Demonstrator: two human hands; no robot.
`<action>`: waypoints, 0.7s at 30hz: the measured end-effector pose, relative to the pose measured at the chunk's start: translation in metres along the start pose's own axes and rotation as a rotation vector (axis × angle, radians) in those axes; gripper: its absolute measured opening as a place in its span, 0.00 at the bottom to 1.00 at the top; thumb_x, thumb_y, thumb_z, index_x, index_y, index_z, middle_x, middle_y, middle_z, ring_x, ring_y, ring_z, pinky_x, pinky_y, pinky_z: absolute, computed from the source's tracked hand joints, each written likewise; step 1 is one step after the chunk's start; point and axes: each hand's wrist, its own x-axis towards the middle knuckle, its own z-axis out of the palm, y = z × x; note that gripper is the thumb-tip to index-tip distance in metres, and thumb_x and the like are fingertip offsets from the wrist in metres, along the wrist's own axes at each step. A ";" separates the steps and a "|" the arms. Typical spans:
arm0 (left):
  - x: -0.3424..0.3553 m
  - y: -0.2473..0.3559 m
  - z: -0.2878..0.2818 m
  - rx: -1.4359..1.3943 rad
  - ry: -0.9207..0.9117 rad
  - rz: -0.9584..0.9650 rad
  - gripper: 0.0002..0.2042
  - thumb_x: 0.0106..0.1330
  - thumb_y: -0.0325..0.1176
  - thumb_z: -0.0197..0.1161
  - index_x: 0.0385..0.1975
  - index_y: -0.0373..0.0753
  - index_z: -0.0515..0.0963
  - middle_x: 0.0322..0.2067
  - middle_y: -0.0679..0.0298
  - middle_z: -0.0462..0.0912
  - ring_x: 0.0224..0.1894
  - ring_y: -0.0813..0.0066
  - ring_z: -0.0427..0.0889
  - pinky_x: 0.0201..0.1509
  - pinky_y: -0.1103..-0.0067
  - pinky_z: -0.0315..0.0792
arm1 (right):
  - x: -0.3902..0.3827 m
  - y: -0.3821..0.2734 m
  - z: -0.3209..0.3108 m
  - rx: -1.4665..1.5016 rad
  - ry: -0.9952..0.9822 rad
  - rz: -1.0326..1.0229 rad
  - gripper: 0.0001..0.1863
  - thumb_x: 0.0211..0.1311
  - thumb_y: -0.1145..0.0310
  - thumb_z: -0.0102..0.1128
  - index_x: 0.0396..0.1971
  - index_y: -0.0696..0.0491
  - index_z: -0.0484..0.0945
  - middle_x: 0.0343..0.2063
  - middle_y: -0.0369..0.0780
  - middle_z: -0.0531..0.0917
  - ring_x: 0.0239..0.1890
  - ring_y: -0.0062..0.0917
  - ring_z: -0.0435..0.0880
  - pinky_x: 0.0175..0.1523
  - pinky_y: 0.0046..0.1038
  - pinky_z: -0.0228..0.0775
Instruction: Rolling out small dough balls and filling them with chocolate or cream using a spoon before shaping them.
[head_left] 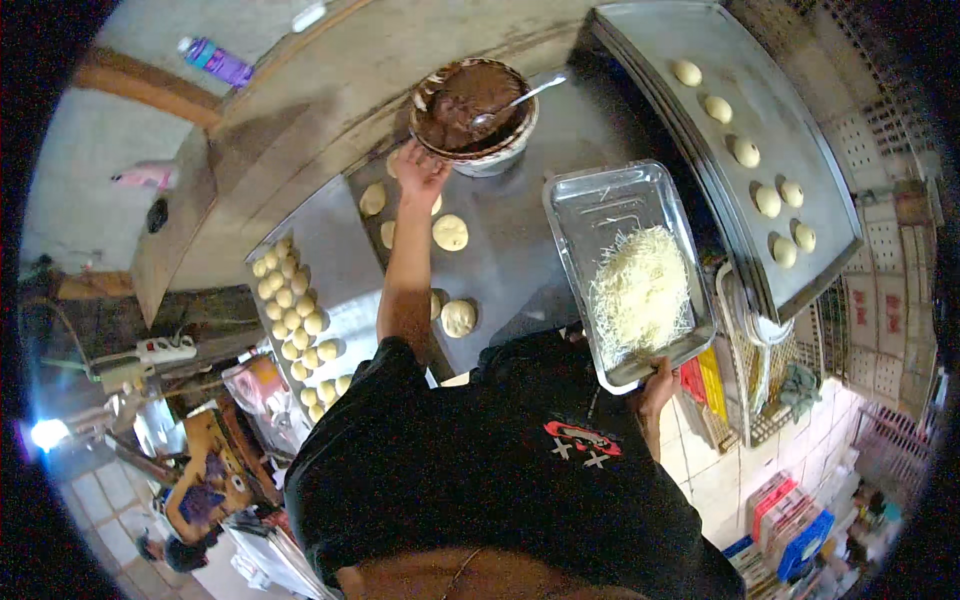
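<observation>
My left hand (421, 174) is at the near-left side of a round tub (497, 160) of dark brown chocolate paste (470, 100), its fingers against the wall just below the rim. A metal spoon (520, 103) rests in the paste, its handle over the tub's right side. My right hand (656, 391) grips the near right corner of a shiny metal tray (572, 215). Pale grated cheese (643, 290) is heaped in that tray's nearer part. Flattened dough rounds (450, 232) lie on the dark metal surface around my left forearm, which hides some of them.
To the left, a metal sheet (335, 225) carries rows of small dough balls (285, 298). Stacked baking trays (720, 50) at the right hold several filled-looking dough balls (745, 151). A plastic basket (765, 420) stands below them. A wooden ledge (350, 90) runs along the far side.
</observation>
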 end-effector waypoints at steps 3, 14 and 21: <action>0.010 -0.005 -0.005 0.044 -0.095 0.065 0.20 0.66 0.49 0.51 0.53 0.47 0.68 0.51 0.60 0.67 0.46 0.60 0.68 0.47 0.59 0.70 | -0.013 0.005 -0.008 0.067 0.069 -0.030 0.03 0.64 0.71 0.54 0.35 0.54 0.73 0.23 0.35 0.79 0.15 0.20 0.72 0.16 0.23 0.60; -0.013 -0.027 0.025 -0.104 -0.196 0.032 0.37 0.58 0.65 0.55 0.59 0.40 0.68 0.56 0.57 0.72 0.55 0.56 0.72 0.59 0.54 0.66 | -0.059 -0.018 -0.044 0.056 0.304 0.020 0.06 0.62 0.74 0.53 0.37 0.56 0.69 0.25 0.38 0.76 0.27 0.27 0.78 0.32 0.31 0.74; -0.007 -0.071 0.048 -0.173 -0.211 0.000 0.37 0.58 0.68 0.51 0.52 0.38 0.70 0.32 0.65 0.72 0.34 0.69 0.70 0.44 0.67 0.69 | -0.019 -0.002 -0.028 -0.059 0.262 0.021 0.06 0.62 0.69 0.52 0.27 0.53 0.70 0.22 0.35 0.73 0.21 0.23 0.72 0.25 0.27 0.65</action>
